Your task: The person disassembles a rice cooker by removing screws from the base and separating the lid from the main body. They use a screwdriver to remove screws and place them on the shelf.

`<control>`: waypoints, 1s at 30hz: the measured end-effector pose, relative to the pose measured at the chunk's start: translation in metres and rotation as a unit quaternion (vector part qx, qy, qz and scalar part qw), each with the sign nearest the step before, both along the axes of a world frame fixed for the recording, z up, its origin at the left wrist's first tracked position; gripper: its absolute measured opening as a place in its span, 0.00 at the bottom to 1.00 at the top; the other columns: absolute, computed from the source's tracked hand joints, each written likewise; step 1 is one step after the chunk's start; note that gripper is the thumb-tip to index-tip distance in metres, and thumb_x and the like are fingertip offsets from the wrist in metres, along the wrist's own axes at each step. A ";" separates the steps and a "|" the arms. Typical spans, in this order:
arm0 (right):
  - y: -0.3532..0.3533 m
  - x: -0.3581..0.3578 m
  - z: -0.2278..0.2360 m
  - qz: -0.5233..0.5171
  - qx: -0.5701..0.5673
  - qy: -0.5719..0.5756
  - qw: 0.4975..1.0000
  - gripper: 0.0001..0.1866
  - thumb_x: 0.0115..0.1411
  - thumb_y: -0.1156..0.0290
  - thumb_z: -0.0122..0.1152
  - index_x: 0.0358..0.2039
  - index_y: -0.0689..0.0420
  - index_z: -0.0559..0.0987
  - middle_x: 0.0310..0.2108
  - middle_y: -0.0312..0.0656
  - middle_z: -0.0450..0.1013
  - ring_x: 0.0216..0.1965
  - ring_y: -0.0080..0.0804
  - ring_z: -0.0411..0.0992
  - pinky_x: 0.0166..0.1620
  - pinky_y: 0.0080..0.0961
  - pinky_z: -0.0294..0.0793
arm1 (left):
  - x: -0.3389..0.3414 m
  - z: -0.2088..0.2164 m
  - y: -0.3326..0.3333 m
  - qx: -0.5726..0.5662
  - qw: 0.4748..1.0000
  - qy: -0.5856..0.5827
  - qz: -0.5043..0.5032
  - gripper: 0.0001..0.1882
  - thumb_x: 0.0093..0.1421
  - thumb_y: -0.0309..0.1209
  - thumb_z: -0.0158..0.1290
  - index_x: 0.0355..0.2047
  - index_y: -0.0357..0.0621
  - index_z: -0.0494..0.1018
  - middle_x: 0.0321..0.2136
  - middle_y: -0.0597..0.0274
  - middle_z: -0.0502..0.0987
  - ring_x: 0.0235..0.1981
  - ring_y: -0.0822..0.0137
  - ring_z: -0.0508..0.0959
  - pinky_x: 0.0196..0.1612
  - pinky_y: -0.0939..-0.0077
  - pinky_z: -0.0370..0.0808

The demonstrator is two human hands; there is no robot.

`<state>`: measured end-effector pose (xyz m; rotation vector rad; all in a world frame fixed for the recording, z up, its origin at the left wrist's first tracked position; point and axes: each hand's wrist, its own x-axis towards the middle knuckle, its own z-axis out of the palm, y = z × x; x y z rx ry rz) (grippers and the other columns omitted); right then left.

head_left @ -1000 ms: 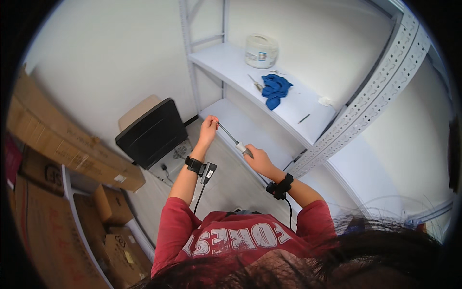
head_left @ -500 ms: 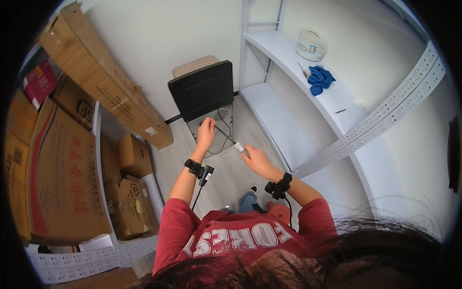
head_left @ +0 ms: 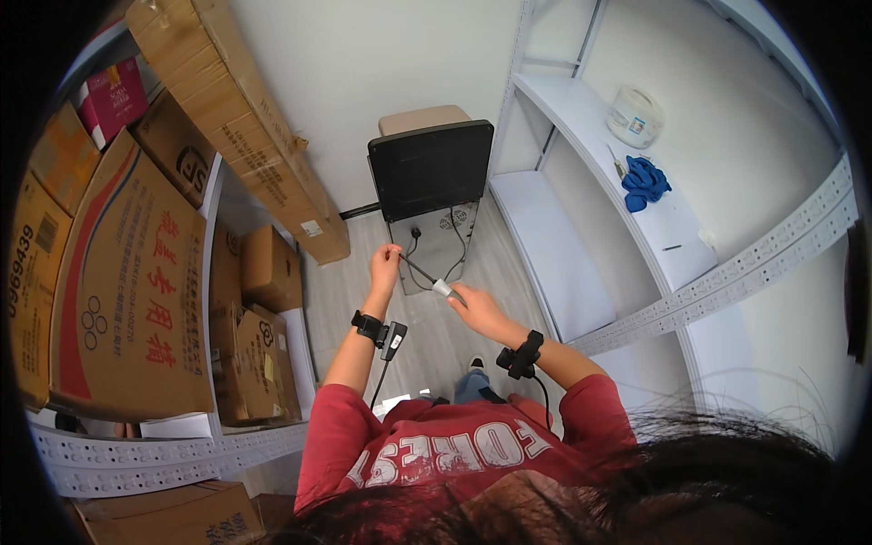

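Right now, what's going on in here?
Someone grips a screwdriver by its handle in the right hand; the left hand is at its far end, exact grip too small to tell. A black-and-grey unit stands on the floor ahead. A blue cloth and a white tub sit on the shelf to the right.

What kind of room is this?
Probably a storeroom: cardboard boxes are stacked on the left, a tall carton stands beyond them, and white metal shelving lines the right side.
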<state>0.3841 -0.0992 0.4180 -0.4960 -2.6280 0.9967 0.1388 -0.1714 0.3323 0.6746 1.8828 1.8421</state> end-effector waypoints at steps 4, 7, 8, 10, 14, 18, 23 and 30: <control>0.022 -0.004 -0.014 0.009 -0.019 -0.001 1.000 0.13 0.62 0.62 0.52 0.39 0.59 0.71 0.31 0.53 0.73 0.33 0.57 0.71 0.35 0.47 0.70 | 0.009 -0.011 0.023 -0.016 0.991 0.090 0.093 0.08 0.60 0.27 0.51 0.38 0.38 0.69 0.19 0.65 0.73 0.21 0.73 0.73 0.26 0.77 0.69; 0.049 -0.007 -0.029 0.009 -0.048 -0.036 0.998 0.16 0.63 0.62 0.51 0.44 0.60 0.72 0.31 0.53 0.73 0.32 0.53 0.72 0.34 0.40 0.70 | 0.013 -0.027 0.051 -0.078 0.977 0.140 0.138 0.13 0.57 0.26 0.54 0.41 0.38 0.65 0.18 0.63 0.74 0.21 0.70 0.75 0.27 0.74 0.70; 0.059 -0.008 -0.035 0.003 -0.051 -0.038 0.998 0.16 0.63 0.62 0.52 0.44 0.61 0.72 0.30 0.53 0.73 0.31 0.53 0.72 0.34 0.40 0.70 | 0.015 -0.033 0.064 -0.086 0.974 0.145 0.153 0.15 0.56 0.26 0.54 0.41 0.38 0.64 0.17 0.62 0.74 0.20 0.69 0.75 0.27 0.73 0.71; 0.084 -0.008 -0.047 -0.009 -0.061 -0.049 0.997 0.16 0.63 0.62 0.52 0.44 0.62 0.72 0.29 0.55 0.73 0.31 0.53 0.73 0.34 0.40 0.70 | 0.020 -0.043 0.093 -0.103 0.970 0.138 0.171 0.17 0.56 0.27 0.55 0.43 0.38 0.63 0.18 0.60 0.75 0.21 0.64 0.76 0.29 0.70 0.72; 0.137 -0.016 -0.079 -0.041 -0.083 -0.062 0.994 0.16 0.63 0.63 0.53 0.44 0.63 0.72 0.28 0.56 0.73 0.31 0.54 0.72 0.34 0.41 0.70 | 0.029 -0.057 0.154 -0.121 0.973 0.104 0.164 0.19 0.56 0.27 0.55 0.43 0.39 0.60 0.21 0.57 0.77 0.23 0.59 0.78 0.32 0.67 0.73; 0.175 -0.023 -0.111 -0.067 -0.077 -0.037 0.994 0.17 0.63 0.63 0.53 0.46 0.63 0.72 0.31 0.57 0.73 0.32 0.55 0.72 0.35 0.41 0.70 | 0.022 -0.098 0.202 -0.051 0.989 0.019 0.138 0.16 0.58 0.27 0.53 0.42 0.39 0.58 0.25 0.57 0.78 0.28 0.64 0.79 0.34 0.73 0.73; 0.200 -0.057 -0.171 -0.107 -0.083 -0.035 0.990 0.18 0.63 0.63 0.53 0.47 0.63 0.71 0.34 0.57 0.73 0.33 0.55 0.72 0.36 0.40 0.71 | -0.002 -0.161 0.235 0.022 0.996 -0.055 0.073 0.13 0.62 0.25 0.49 0.42 0.39 0.57 0.34 0.54 0.79 0.36 0.67 0.79 0.39 0.76 0.73; 0.210 -0.123 -0.232 -0.157 -0.158 -0.026 0.975 0.19 0.63 0.62 0.52 0.48 0.62 0.70 0.38 0.58 0.73 0.36 0.60 0.72 0.37 0.45 0.71 | -0.050 -0.212 0.258 0.029 0.997 -0.057 0.033 0.15 0.60 0.20 0.48 0.43 0.43 0.55 0.48 0.47 0.72 0.43 0.67 0.76 0.45 0.73 0.71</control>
